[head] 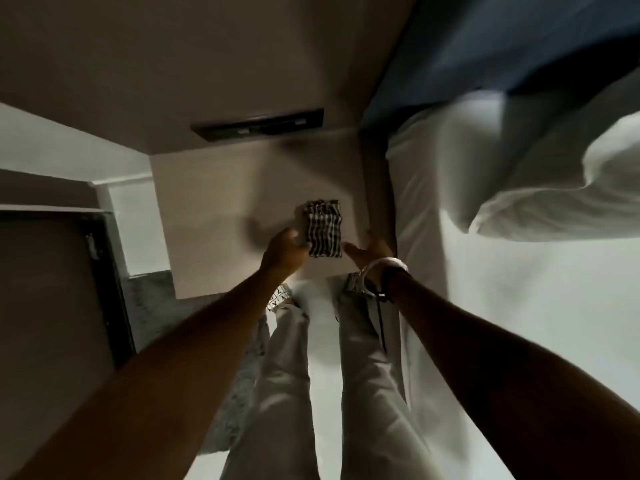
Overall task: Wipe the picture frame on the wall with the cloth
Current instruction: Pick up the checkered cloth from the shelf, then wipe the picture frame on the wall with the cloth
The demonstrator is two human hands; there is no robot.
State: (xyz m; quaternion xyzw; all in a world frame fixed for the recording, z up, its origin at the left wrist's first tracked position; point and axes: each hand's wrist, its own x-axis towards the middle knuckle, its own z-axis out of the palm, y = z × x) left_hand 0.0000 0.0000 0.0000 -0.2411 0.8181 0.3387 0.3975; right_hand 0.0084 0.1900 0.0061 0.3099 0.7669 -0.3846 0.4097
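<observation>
A folded black-and-white checked cloth point(323, 233) lies flat on a pale bedside table point(207, 216) below me. My left hand point(284, 251) curls its fingers onto the cloth's lower left edge. My right hand point(367, 254), with a bracelet at the wrist, hovers open just right of the cloth, fingers apart and not touching it. A dark picture frame point(258, 124) hangs on the beige wall above the table, seen steeply from above as a thin black bar.
A bed with white sheets point(519, 306) and a white pillow point(554, 188) runs along the right, tight against the table. A dark panel or door point(52, 289) stands at the left. My legs in light trousers stand between them on grey carpet point(156, 306).
</observation>
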